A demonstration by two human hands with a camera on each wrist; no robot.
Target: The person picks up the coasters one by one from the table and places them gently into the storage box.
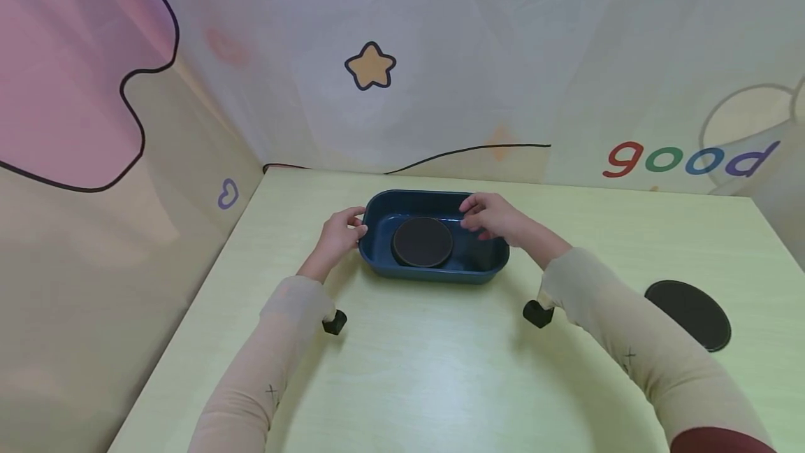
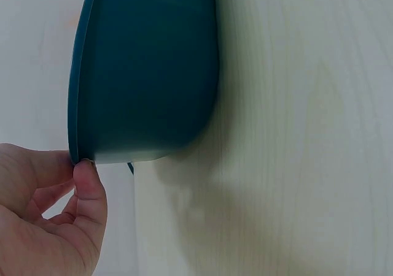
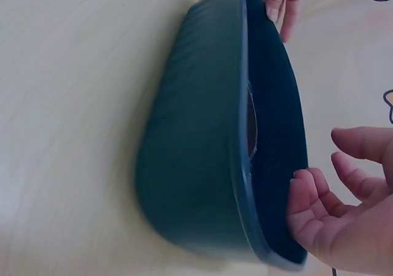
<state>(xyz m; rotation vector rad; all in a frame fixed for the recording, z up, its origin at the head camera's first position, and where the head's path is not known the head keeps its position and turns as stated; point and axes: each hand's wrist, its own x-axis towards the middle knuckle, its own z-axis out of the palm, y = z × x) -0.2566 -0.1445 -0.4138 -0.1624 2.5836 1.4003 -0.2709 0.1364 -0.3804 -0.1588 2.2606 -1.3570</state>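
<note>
A dark blue oblong basin (image 1: 434, 275) with rounded corners sits near the far side of the table, with a round black disc (image 1: 423, 242) lying flat inside it, left of the middle. My left hand (image 1: 339, 233) pinches the basin's left rim between thumb and fingers, as the left wrist view shows closely. Over the basin's right end hovers my right hand (image 1: 493, 219), thumb and fingers apart and loosely bent, with nothing between them. In the right wrist view, its lower fingers (image 3: 301, 196) overlap the inner wall close to the rim.
Another round black disc (image 1: 688, 314) lies on the table to the right, partly behind my right sleeve (image 1: 635, 341). A small black block is attached under each cuff. A printed fabric backdrop (image 1: 453, 75) rises behind the table (image 1: 428, 369) and along its left side.
</note>
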